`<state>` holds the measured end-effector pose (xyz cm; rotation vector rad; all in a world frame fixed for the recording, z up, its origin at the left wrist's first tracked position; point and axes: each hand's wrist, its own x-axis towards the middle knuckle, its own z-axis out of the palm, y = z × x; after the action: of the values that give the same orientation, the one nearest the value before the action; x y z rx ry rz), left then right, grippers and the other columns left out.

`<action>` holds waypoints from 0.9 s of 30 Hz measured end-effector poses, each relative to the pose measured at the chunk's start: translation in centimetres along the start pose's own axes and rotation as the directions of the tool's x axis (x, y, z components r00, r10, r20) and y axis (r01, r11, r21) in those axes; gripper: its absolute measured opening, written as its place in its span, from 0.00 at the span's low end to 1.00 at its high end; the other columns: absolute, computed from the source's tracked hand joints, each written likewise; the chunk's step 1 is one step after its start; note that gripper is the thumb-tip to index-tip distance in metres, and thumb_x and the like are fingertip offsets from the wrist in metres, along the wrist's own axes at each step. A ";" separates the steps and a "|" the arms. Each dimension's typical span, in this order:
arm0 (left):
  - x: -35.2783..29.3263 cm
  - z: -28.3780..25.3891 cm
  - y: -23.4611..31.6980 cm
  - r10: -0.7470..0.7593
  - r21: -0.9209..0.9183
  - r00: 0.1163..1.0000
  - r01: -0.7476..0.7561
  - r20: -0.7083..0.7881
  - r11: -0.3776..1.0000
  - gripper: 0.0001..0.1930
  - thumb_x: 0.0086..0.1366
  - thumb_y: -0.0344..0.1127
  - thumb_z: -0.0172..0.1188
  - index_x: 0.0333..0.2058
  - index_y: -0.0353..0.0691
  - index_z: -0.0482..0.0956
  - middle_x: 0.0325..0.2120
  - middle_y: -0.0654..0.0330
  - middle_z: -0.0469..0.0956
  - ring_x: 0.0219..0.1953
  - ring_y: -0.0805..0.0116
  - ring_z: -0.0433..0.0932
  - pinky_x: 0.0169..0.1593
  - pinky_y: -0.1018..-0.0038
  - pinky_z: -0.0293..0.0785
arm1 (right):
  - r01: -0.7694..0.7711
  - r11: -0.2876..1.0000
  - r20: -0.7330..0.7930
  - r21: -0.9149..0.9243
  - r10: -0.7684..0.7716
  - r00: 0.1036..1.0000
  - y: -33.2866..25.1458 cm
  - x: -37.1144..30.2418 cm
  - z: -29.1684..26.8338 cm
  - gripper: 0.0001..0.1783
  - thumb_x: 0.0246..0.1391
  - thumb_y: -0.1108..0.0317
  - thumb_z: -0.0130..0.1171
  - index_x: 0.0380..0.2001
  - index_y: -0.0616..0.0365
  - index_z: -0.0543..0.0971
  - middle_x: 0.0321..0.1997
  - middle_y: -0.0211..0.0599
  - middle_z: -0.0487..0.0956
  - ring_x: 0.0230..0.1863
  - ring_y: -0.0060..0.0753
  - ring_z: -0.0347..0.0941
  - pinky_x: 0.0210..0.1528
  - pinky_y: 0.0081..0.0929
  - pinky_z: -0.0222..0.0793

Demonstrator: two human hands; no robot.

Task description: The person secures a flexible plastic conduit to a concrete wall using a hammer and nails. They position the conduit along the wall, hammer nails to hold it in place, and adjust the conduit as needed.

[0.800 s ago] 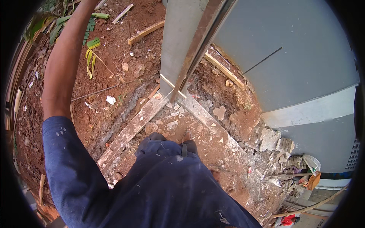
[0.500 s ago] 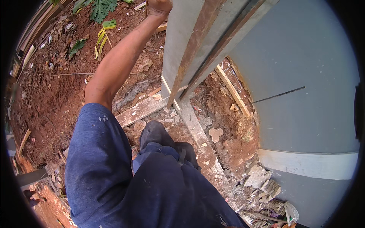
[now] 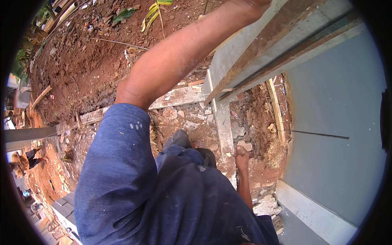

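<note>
At the upper edge, my left hand [image 3: 254, 3] is partly cut off beside the top of a tall grey column form [image 3: 230, 53]. Its fingers lie outside the picture, so its grip cannot be told. Brown timber strips [image 3: 261, 49] run up the form's face. My right hand [image 3: 242, 153] hangs low on my right, over the concrete beam [image 3: 224, 126]. Its fingers look curled; whatever they hold, if anything, is hidden. A pale stone piece [image 3: 246, 144] shows just past it on the ground.
A grey wall [image 3: 326, 106] rises on the right, with a steel rod [image 3: 322, 134] sticking out. A wooden plank [image 3: 276, 110] lies along its foot. Another concrete beam [image 3: 92, 116] runs left. Red soil [image 3: 81, 77] lies beyond it. A person [image 3: 30, 159] is far left.
My view has swung, so the column form sits further right. My left arm stretches further right with it. My right forearm and hand have come into view.
</note>
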<state>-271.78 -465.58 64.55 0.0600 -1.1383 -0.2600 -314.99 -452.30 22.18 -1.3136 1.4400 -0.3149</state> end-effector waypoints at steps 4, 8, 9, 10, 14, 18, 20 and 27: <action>-14.4 1.2 4.3 -0.161 -0.024 0.919 0.163 -0.360 0.986 0.13 0.64 0.39 0.44 0.23 0.37 0.65 0.17 0.66 0.62 0.17 0.81 0.56 0.19 0.80 0.52 | 0.487 0.873 0.060 -0.033 -0.485 0.873 -13.2 1.2 8.9 0.14 0.60 0.64 0.59 0.42 0.66 0.79 0.37 0.40 0.79 0.43 0.29 0.73 0.48 0.25 0.68; -23.7 1.5 8.5 -0.189 0.038 0.716 0.288 -0.672 0.957 0.14 0.66 0.42 0.45 0.28 0.37 0.64 0.15 0.67 0.57 0.17 0.82 0.50 0.20 0.79 0.47 | 0.628 0.771 0.061 0.104 -0.635 0.770 -20.1 0.2 14.6 0.17 0.58 0.66 0.61 0.47 0.64 0.76 0.34 0.36 0.78 0.39 0.27 0.72 0.42 0.26 0.67; -24.8 1.5 9.2 -0.190 0.022 0.678 0.291 -0.711 0.956 0.14 0.67 0.41 0.46 0.28 0.36 0.64 0.14 0.66 0.56 0.16 0.81 0.49 0.19 0.79 0.46 | 0.694 0.719 0.074 0.018 -0.694 0.717 -20.4 0.6 15.2 0.16 0.58 0.67 0.61 0.47 0.64 0.76 0.33 0.34 0.78 0.37 0.26 0.72 0.40 0.26 0.67; -25.7 1.3 9.6 -0.194 0.023 0.656 0.307 -0.729 0.951 0.14 0.67 0.41 0.47 0.28 0.36 0.64 0.14 0.67 0.56 0.17 0.81 0.49 0.20 0.79 0.46 | 0.751 0.656 0.088 -0.068 -0.746 0.660 -20.7 0.9 15.8 0.15 0.58 0.68 0.60 0.46 0.64 0.76 0.32 0.32 0.77 0.35 0.26 0.71 0.37 0.26 0.67; -27.2 -0.2 11.0 -0.193 0.100 0.642 0.391 -0.742 0.915 0.15 0.66 0.42 0.45 0.27 0.37 0.66 0.14 0.67 0.58 0.17 0.81 0.53 0.21 0.77 0.49 | 0.814 0.517 0.226 -0.266 -0.787 0.574 -20.4 2.7 18.2 0.11 0.59 0.70 0.58 0.43 0.63 0.78 0.34 0.31 0.78 0.34 0.26 0.71 0.36 0.27 0.67; -25.2 -0.5 11.7 -0.222 0.047 0.677 0.354 -0.701 0.934 0.16 0.66 0.43 0.44 0.26 0.37 0.66 0.14 0.66 0.61 0.16 0.79 0.56 0.21 0.76 0.52 | 0.796 0.553 0.200 -0.247 -0.774 0.600 -18.8 4.8 19.0 0.09 0.59 0.70 0.60 0.42 0.62 0.79 0.40 0.33 0.80 0.38 0.28 0.72 0.41 0.30 0.69; -23.2 -0.1 12.2 -0.218 0.005 0.709 0.299 -0.670 0.954 0.17 0.68 0.45 0.44 0.27 0.38 0.66 0.15 0.66 0.61 0.16 0.78 0.56 0.21 0.76 0.53 | 0.751 0.573 0.116 -0.329 -0.765 0.634 -19.1 4.9 18.5 0.09 0.60 0.70 0.59 0.42 0.63 0.79 0.38 0.33 0.80 0.37 0.28 0.72 0.40 0.29 0.69; -21.1 -0.3 13.0 -0.144 -0.012 0.776 0.173 -0.614 0.985 0.17 0.69 0.46 0.43 0.28 0.39 0.65 0.14 0.67 0.62 0.15 0.79 0.56 0.21 0.76 0.54 | 0.610 0.734 -0.261 -0.299 -0.678 0.687 -22.7 3.2 12.7 0.09 0.60 0.72 0.56 0.40 0.65 0.79 0.34 0.32 0.79 0.36 0.26 0.73 0.37 0.26 0.69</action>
<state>-277.54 -448.08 48.01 0.2649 -0.4816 -0.3347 -291.87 -457.12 33.52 -1.9952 1.2556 -0.9526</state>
